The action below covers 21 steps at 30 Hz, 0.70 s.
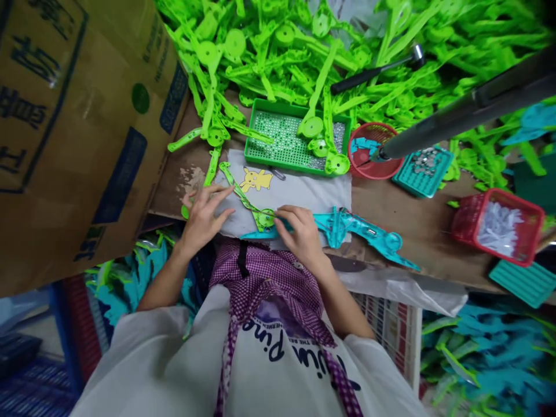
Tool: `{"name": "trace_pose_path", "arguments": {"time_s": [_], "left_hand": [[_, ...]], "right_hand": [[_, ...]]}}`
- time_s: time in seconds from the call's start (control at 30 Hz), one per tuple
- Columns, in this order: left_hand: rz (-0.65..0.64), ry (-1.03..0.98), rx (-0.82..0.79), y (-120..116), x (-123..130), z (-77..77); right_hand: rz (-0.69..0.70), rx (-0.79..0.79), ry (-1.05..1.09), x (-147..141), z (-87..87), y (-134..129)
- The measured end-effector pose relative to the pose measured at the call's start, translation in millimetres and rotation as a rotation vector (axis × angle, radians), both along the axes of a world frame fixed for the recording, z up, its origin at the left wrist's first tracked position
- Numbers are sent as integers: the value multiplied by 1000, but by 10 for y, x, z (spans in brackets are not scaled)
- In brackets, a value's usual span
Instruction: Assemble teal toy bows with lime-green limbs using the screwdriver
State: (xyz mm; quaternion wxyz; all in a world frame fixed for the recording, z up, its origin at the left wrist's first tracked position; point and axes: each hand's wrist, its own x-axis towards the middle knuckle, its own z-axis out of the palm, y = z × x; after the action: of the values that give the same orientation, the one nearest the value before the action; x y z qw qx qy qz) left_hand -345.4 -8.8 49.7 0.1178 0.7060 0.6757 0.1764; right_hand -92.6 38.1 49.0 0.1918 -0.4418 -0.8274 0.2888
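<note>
A long green plastic part (245, 200) lies aslant on the grey cloth (299, 194), beside a yellow cartoon figure. My left hand (205, 215) is at its left side, fingers spread, fingertips near the part's middle; contact is unclear. My right hand (299, 229) is closed at the round lower end of the green part, thumb and fingers close together; whatever it pinches is too small to make out. A blue plastic part (369, 230) stretches along the table edge to the right, partly beneath my right hand.
Green parts (278, 52) are heaped behind a green tray (278, 136). A hammer (377, 72) rests on them. Right are a red basket (376, 172), a teal tray (423, 188) and a red bin (467, 217). A dark pole (460, 107) slants overhead; a carton (87, 133) stands left.
</note>
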Motion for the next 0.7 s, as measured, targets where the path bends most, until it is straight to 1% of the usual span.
{"name": "trace_pose_path", "arguments": {"time_s": [0.07,0.13,0.2,0.27,0.33,0.4,0.47,0.57,0.7], "left_hand": [[144,-36,31,-112,12,-74],[209,-59,37,-137,69,-130],[223,-47,24,-95,143,-162],[210,-23,6,-30,209,-182],[191,-35,4,18,253,-204],[184,-68,21,33,273,-233],[195,-91,41,21,275,-261],[216,-93,37,-20,262,-286],[207,-31,17,-53,259,-288]], "right_hand": [[46,-59,-30,-57,17,39],[64,-122,-70,-140,47,100],[22,-156,-78,-244,98,186],[-18,-173,-50,-354,169,284],[10,-193,-27,-456,235,369],[72,-202,-39,-536,259,413],[128,-212,-66,-581,221,400],[175,-209,-101,-586,86,304],[120,-154,-137,-593,-64,183]]}}
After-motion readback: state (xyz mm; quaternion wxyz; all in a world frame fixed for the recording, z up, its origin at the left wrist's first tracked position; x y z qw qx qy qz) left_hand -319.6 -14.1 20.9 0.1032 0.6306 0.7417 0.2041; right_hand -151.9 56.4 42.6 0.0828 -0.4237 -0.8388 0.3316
